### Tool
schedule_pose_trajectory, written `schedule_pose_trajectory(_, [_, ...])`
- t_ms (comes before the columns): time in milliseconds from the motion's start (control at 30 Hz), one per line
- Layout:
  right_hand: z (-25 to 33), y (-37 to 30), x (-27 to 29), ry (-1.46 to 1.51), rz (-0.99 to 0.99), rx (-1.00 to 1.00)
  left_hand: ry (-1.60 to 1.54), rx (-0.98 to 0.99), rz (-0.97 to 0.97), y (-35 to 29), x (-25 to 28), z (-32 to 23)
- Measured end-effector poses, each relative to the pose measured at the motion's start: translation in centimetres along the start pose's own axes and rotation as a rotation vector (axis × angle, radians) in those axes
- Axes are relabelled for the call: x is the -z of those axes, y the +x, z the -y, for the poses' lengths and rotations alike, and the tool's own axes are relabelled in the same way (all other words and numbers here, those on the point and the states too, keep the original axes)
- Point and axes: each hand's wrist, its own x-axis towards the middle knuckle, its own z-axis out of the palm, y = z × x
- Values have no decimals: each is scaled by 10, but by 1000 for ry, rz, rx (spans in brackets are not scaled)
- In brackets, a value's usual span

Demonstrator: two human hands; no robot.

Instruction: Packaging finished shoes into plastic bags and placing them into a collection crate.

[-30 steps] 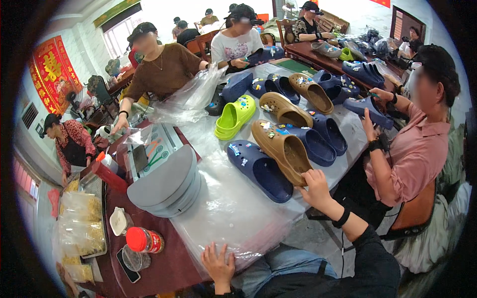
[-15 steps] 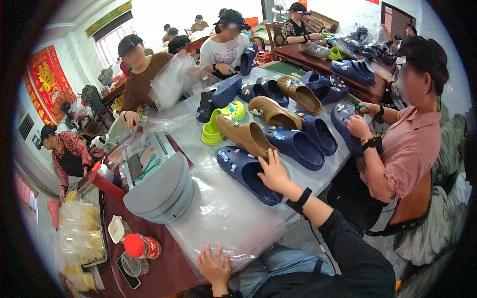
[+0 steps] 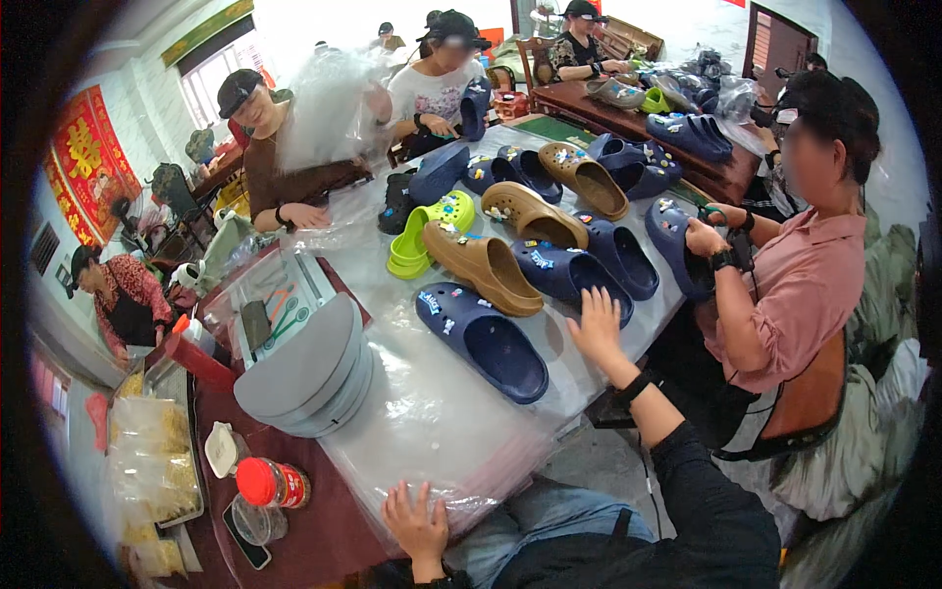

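My right hand (image 3: 599,329), fingers spread, reaches to the heel end of a navy blue clog (image 3: 564,275) with small charms on its upper. Left of that hand lies another navy clog (image 3: 486,339), nearest to me, its opening toward me. A brown clog (image 3: 481,263) rests just behind it. My left hand (image 3: 416,525) lies flat with fingers apart on the near edge of a stack of clear plastic bags (image 3: 432,432). Neither hand holds anything. More clogs stand beyond, among them a lime green pair (image 3: 430,231) and a second brown clog (image 3: 535,213).
Grey curved boards (image 3: 304,378) are stacked left of the bags. A red-lidded jar (image 3: 270,483), a phone (image 3: 245,535) and a clear cup (image 3: 257,520) stand at the lower left. Across the table one person lifts clear plastic; at right another works on a navy clog (image 3: 677,245).
My right hand has left the nearest navy clog and moved right to the heel of the neighbouring one. My left hand has stayed on the bags. The person opposite has raised the clear plastic.
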Motion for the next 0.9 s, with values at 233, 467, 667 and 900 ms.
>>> schedule_pose_trajectory(233, [-40, -18, -4, -19, 47, 124, 16, 11, 8, -2, -1, 1])
schedule_pose_trajectory(467, [-20, -56, 12, 94, 111, 158, 38, 9, -1, 1, -1, 0])
schedule_pose_trajectory(667, [-11, -86, 22, 104, 83, 162, 53, -1, -5, 0, -2, -1])
schedule_pose_trajectory(900, [-8, -94, 23, 151, 43, 148, 36, -13, 1, 1, 3, 0])
